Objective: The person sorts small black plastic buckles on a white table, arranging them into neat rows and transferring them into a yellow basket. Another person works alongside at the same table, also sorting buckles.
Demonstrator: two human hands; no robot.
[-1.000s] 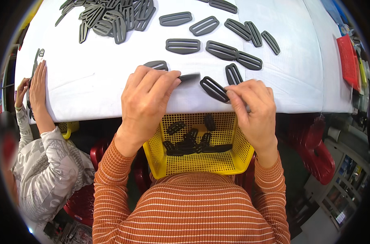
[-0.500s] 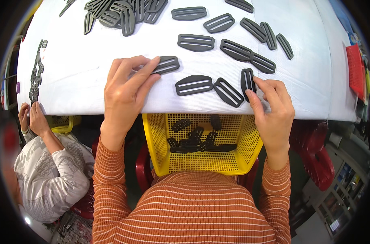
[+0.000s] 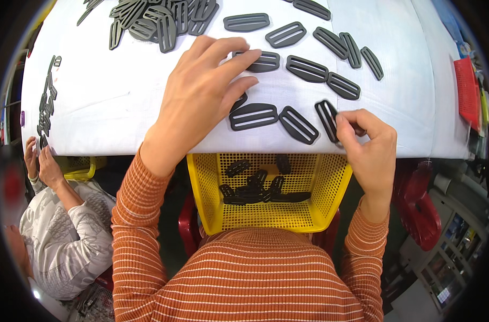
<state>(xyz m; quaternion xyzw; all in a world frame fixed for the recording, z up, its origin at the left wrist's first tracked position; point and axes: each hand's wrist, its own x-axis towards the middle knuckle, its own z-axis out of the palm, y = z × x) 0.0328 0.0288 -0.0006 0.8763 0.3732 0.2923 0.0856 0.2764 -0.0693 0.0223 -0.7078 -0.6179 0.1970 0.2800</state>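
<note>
Black plastic strap sliders, each with two long slots, lie spread on the white tabletop. My left hand (image 3: 204, 91) hovers over them, thumb and fingers apart. Its fingertips are at one strap slider (image 3: 266, 62), covering its left end. Another strap slider (image 3: 240, 102) shows only partly from beneath that hand. On the right, my right hand (image 3: 369, 147) pinches the edge of an upright strap slider (image 3: 325, 115) near the table's front edge. Beside it lie a slanted strap slider (image 3: 298, 125) and a level strap slider (image 3: 253, 116).
Below the table edge, a yellow basket (image 3: 201, 204) holds several black sliders. A heap of sliders (image 3: 148, 19) sits at the far left. Another person's hands (image 3: 50, 169) work by a row of black pieces (image 3: 47, 102). Red chair (image 3: 419, 209) at right.
My left hand has moved away and to the right, leaving the slider it held on the table, now mostly hidden. The slider at my right hand has tilted and shifted slightly nearer.
</note>
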